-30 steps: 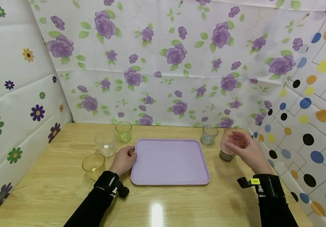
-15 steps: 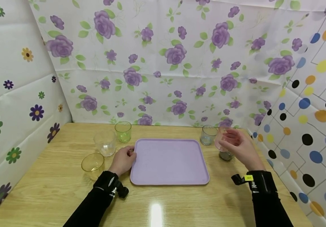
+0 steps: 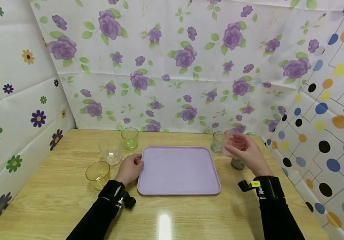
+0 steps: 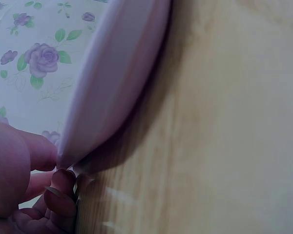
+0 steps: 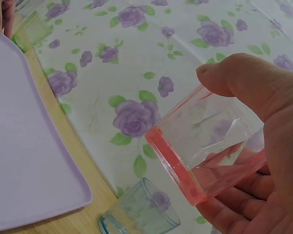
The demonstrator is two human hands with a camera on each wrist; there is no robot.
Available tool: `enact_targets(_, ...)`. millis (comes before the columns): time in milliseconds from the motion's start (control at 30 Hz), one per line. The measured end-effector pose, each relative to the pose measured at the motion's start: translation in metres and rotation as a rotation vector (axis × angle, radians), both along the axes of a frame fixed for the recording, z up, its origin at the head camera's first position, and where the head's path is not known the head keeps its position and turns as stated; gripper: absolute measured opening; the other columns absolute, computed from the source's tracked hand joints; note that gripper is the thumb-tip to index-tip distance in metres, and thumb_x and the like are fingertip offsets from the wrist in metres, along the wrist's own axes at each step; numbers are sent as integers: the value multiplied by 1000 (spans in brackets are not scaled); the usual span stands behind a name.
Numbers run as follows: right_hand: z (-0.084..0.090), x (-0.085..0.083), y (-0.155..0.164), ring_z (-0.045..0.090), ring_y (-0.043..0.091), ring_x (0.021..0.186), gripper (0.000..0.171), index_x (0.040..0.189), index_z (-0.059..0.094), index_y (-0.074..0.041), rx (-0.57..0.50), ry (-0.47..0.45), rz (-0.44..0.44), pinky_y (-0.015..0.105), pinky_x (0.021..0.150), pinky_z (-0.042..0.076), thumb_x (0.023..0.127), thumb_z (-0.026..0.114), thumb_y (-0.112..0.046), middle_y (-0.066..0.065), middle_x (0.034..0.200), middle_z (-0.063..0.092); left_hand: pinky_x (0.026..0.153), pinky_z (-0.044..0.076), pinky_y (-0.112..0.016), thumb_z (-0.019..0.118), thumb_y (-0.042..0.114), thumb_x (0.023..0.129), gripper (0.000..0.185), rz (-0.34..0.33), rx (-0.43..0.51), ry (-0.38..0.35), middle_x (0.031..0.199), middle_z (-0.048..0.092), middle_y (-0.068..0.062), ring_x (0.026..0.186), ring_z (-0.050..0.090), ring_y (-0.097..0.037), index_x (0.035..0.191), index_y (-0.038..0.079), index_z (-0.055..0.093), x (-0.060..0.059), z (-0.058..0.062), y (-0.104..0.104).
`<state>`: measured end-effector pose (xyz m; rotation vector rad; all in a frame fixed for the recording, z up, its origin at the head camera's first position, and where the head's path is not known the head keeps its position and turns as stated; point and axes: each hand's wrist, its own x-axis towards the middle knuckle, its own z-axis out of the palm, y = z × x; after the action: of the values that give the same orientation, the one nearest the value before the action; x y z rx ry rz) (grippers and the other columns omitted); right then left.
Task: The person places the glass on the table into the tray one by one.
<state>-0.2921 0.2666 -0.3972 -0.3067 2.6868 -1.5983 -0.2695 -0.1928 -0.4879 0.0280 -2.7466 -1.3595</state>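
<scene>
My right hand grips a pink-tinted clear glass between thumb and fingers, holding it above the table. The right wrist view shows the glass's thick pink base turned toward the tray. My left hand pinches the left rim of a flat lilac tray; in the left wrist view the thumb and fingers meet at the tray edge. Below the right hand stands a greyish glass, partly hidden. Just behind the pink glass is a pale blue glass.
Left of the tray stand a green glass, a clear glass and a yellow glass, close to the left forearm. The wooden table meets a flowered cloth behind and a dotted cloth at right.
The right hand has lifted the pink glass off the greyish glass and moved it left, toward the blue glass. My left hand and the tray have stayed in place.
</scene>
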Motion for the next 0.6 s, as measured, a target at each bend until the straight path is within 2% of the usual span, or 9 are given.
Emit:
enact_targets(267, 0, -6, -11, 52, 39, 151, 87, 170, 36, -12, -13, 22, 18, 51, 121, 47, 103, 76, -50, 19, 164, 51, 70, 44, -29, 60, 12, 108, 44, 8, 2, -15, 97, 67, -12, 79, 58, -19, 148, -7, 63, -1, -1, 0)
enact_targets(600, -2, -11, -26, 54, 36, 148, 86, 168, 39, -14, -31, 9, 20, 51, 121, 47, 101, 78, -52, 16, 162, 54, 68, 43, -28, 60, 12, 108, 44, 10, 3, -13, 97, 67, -13, 76, 56, -18, 147, -7, 63, 0, -1, 0)
